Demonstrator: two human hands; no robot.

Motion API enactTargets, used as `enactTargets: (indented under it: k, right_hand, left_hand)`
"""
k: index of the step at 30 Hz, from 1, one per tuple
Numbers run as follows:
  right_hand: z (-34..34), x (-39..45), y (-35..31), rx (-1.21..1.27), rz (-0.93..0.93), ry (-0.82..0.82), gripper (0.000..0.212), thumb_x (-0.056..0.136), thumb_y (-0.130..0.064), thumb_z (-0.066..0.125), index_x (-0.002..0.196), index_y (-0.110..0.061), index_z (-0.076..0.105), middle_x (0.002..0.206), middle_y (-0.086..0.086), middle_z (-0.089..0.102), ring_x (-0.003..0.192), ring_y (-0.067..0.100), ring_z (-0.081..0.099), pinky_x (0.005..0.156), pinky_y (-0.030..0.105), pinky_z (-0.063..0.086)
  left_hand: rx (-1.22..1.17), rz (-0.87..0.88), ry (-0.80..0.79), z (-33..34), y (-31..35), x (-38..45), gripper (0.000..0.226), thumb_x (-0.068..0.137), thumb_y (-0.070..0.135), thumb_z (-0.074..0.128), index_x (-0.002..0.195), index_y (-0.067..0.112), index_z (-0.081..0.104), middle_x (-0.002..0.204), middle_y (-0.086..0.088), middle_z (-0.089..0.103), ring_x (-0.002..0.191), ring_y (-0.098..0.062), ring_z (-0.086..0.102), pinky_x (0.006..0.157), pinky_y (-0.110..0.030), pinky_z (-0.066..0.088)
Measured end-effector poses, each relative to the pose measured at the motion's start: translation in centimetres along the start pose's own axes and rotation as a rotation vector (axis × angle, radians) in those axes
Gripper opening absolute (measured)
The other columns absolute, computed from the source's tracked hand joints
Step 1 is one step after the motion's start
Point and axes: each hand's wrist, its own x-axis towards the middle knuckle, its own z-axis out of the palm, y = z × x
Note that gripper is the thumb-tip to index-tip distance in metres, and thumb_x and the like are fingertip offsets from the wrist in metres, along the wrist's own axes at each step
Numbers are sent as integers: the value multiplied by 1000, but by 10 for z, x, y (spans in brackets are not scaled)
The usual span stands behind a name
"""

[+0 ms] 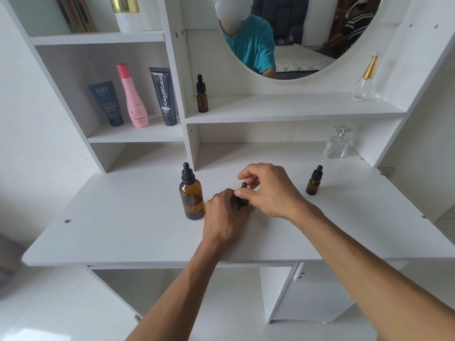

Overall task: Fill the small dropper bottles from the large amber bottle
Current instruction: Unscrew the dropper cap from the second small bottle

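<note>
Head view, hands point(243, 200) gripping small dropper bottle point(242, 201), capped

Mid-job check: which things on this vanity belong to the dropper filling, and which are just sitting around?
Job:
- large amber bottle, capped, on the desk
- small dropper bottle, gripped by left hand; right hand pinches its cap
- small dropper bottle at right
- dropper bottle on the shelf

Bystanders:
- Kahf tube
- pink bottle
- black tube
- two clear perfume bottles
</note>
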Motion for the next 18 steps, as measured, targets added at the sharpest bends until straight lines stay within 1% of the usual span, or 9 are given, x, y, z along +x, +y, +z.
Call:
enactTargets:
  k: [2,3,5,8,10,12,13,15,18]
  right_hand:
    - [-1,-1,-1,17,14,-14,32,84,-19,77,115,-19,69,94,-4,66,86,12,64,80,26,56]
    - [-1,0,-1,20,14,-27,31,85,-15,76,115,-19,69,93,-6,67,88,12,64,80,27,57]
    - [-3,1,0,31,8,-50,33,84,-9,73,114,-21,69,94,-6,69,92,12,65,78,24,56]
    - [-2,1,0,33,6,-39,34,82,-19,79,114,-22,69,99,-4,69,94,10,64,83,21,51]
    - [-1,0,-1,35,22,-22,34,82,-25,80,114,-20,69,97,-3,67,89,12,64,82,24,54]
    - [-1,1,-1,52,37,-29,32,83,-20,78,115,-19,69,94,-3,67,82,12,65,81,30,57]
    - [-2,1,-1,56,37,-39,32,84,-15,76,115,-20,69,94,-4,68,83,13,65,80,29,57]
    - [-3,2,-1,55,29,-61,34,84,-10,73,114,-22,69,95,-6,70,91,12,65,78,23,54]
    - [-3,0,-1,35,19,-59,35,83,-19,78,116,-22,68,101,-5,69,97,10,63,82,20,49]
  left_hand:
    - [-5,-2,-1,0,-1,0,20,79,37,73,83,19,65,73,6,67,68,-14,61,63,-39,54]
    - [-8,1,1,0,0,0,20,80,37,73,84,19,66,74,6,67,69,-13,62,63,-38,54]
    - [-17,4,0,-1,1,-1,20,80,38,72,87,19,67,76,6,68,71,-13,63,64,-37,55]
    - [-5,1,2,0,1,-1,21,80,38,71,82,19,64,73,5,67,68,-15,61,62,-38,53]
    - [10,-3,1,0,0,0,21,79,38,71,80,20,62,71,6,66,66,-14,60,60,-37,52]
    - [2,-8,-1,1,-1,0,20,79,38,72,82,21,64,72,6,67,67,-12,60,60,-34,52]
    - [-7,-9,-2,0,-1,0,19,79,38,72,84,21,65,73,7,67,68,-11,61,60,-33,53]
    - [-12,-5,-5,-1,0,0,19,80,37,72,88,21,67,75,8,68,69,-10,61,60,-32,53]
    - [-2,3,-4,0,-1,0,19,80,36,72,86,18,65,74,6,67,69,-12,62,61,-34,53]
